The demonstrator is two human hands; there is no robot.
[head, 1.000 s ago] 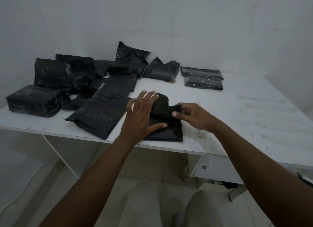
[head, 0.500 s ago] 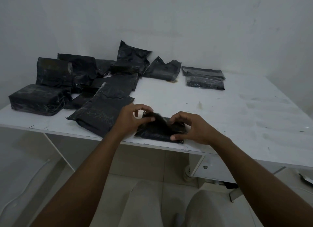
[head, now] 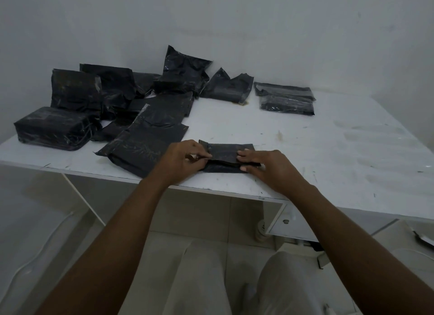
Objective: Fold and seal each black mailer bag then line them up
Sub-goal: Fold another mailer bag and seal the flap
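A small black mailer bag point(head: 225, 151) lies folded near the front edge of the white table point(head: 328, 150). My left hand point(head: 185, 158) pinches its left end between thumb and fingers. My right hand point(head: 260, 163) pinches the right end of the folded flap, fingers on top and thumb below. A larger flat black mailer point(head: 143, 145) lies just left of my left hand. Two folded mailers point(head: 286, 98) sit side by side at the back right. A heap of several more black mailers point(head: 122, 91) fills the back left.
A bulky black wrapped packet point(head: 54, 128) sits at the table's left edge. The white wall stands right behind the heap. Below the table, a small white drawer front point(head: 285, 220) shows on the right. My knees are under the front edge.
The bag's upright flap has been folded down toward me and now lies flat. Both hands shifted from holding its top to pinching its two ends.
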